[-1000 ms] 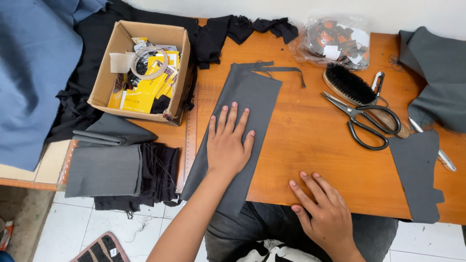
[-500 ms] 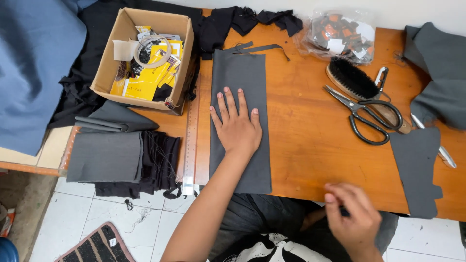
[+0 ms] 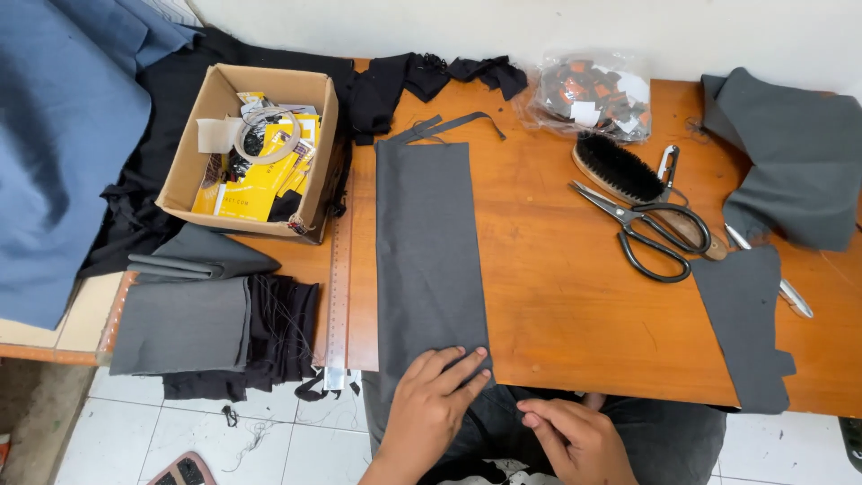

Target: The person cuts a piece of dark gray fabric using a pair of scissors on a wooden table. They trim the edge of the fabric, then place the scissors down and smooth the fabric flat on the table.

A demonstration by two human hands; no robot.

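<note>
Pressing flat on near end of long grey fabric strip (image 3: pixel 426 247) with left hand (image 3: pixel 431 404), fingers spread, palm down; grip released, nothing pinched. Right hand (image 3: pixel 575 440) below table (image 3: pixel 557 296) edge, over lap, fingers loosely curled, empty as far as visible.

Strip lying lengthwise on table, running from far side toward body, near end hanging just over front edge under left hand. Metal ruler (image 3: pixel 339 287) parallel, just beside strip's left edge. Thin loose tails at far end of strip.

Handling judgement: light, limp, woven cloth, no stiffness, prone to sliding on smooth wood and to creasing if pushed. Not fragile. Best taken at near corners or along near short edge with pinch of thumb and fingers; flat palm good for pinning only. Lifting from one corner likely to skew it off ruler line.

Around: cardboard box (image 3: pixel 251 148) of yellow packets far left, folded grey and black pieces (image 3: pixel 206 323) at left edge, large scissors (image 3: pixel 646 229) and brush (image 3: pixel 620 171) to right, well apart from strip, another grey cut piece (image 3: pixel 745 328) near right front, clear bag of small bits (image 3: pixel 593 94) at back.
</note>
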